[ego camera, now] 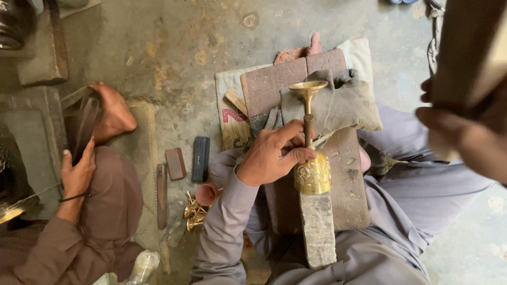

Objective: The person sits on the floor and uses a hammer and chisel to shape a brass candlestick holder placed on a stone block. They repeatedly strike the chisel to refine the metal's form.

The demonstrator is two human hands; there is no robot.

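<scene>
Your left hand (pixel 274 153) is closed round a thin dark punch (pixel 308 129), pinched btw thumb and fingers, standing it on the brass goblet (pixel 312 171). The goblet lies on its side over a long stone block (pixel 318 227), which sits on the brown slab (pixel 346 174) across your lap. Its long axis runs straight away from you: engraved cup near your body, stem and flared foot (pixel 308 87) pointing out onto the grey cloth pad (pixel 338 105). Your right hand (pixel 454 132) is up high, well off to the right, wrapped round a blurry wooden block (pixel 467 53). So left's on the piece, right's far from it. Someone else's hand (pixel 78 171) works further left, w/ spare brass bits (pixel 193 214) on the floor.
</scene>
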